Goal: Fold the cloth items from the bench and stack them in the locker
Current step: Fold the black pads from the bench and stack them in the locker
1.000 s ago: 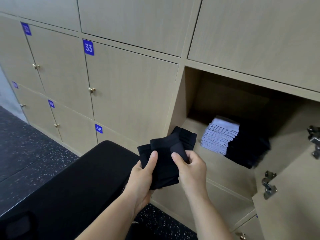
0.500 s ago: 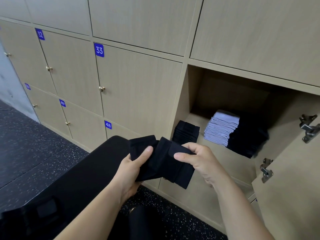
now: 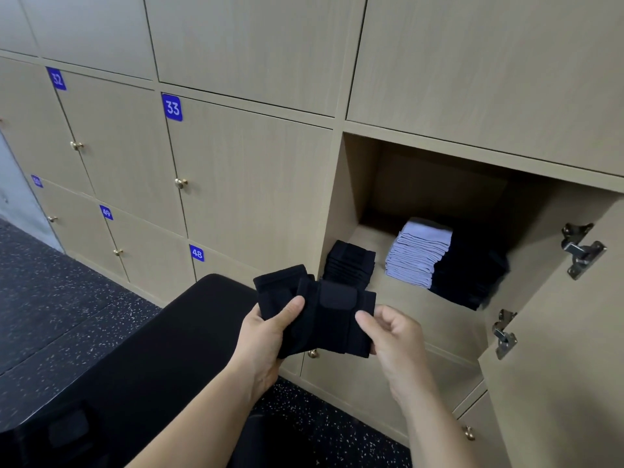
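A black cloth item (image 3: pixel 324 315), partly folded with a flap on top, is held in front of the open locker (image 3: pixel 364 184). My left hand (image 3: pixel 266 336) grips its left side, thumb on top. My right hand (image 3: pixel 395 336) holds its right edge with the fingers curled behind it. Inside the locker, a small stack of folded black cloths (image 3: pixel 349 263) sits at the front left. A stack of pale lilac cloths (image 3: pixel 418 251) stands in the middle, and a dark pile (image 3: pixel 469 271) lies to its right. The black padded bench (image 3: pixel 162 359) lies below my left arm.
The locker's door (image 3: pixel 567 349) hangs open on the right with metal hinges (image 3: pixel 580 251) showing. Shut locker doors numbered 32, 33, 48 and 49 fill the wall to the left. A dark speckled floor (image 3: pixel 57 305) runs along the lockers.
The cloth was brought down and away from the locker opening, uncovering the small black stack. The view shifted, and my hands spread slightly apart along the cloth.
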Motion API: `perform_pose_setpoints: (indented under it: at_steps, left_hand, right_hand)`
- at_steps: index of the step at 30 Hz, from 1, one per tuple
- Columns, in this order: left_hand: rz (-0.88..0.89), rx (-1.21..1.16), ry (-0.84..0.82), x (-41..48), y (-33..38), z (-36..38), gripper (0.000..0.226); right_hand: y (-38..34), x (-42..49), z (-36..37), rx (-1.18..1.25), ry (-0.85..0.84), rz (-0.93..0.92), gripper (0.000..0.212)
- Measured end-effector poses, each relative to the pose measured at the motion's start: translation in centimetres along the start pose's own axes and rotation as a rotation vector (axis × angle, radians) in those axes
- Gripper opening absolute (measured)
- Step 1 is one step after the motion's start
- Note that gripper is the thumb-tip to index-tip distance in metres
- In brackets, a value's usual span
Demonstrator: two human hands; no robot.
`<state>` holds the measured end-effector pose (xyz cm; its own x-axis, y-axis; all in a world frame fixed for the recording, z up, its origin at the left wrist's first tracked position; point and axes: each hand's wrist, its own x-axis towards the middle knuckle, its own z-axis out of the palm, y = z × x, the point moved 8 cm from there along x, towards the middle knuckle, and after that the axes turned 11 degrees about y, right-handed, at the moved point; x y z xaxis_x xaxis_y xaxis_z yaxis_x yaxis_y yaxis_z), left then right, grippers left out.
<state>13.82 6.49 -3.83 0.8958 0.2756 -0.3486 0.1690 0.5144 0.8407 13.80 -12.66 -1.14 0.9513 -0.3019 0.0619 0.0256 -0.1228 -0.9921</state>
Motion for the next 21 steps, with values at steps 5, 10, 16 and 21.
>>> perform_pose_setpoints:
  at_steps: [5, 10, 16, 21]
  left_hand:
    - [-0.021, 0.019, 0.078, 2.9, -1.7, 0.8, 0.021]
    - [0.000, 0.084, 0.119, 7.2, -2.5, 1.5, 0.017]
    - [0.006, 0.107, 0.128, 11.7, -3.4, 2.5, 0.017]
    - [-0.012, 0.116, 0.118, 14.1, -4.2, 2.8, 0.017]
  right_hand:
    - [2.7, 4.3, -2.0, 0.033, 0.129, -0.012, 0.027]
    - [4.3, 11.9, -3.8, 0.020, 0.256, -0.001, 0.036]
    - [5.9, 21.3, -1.9, -0.001, 0.335, 0.033, 0.041]
    - [8.1, 25.8, 0.5, -0.003, 0.332, 0.108, 0.045]
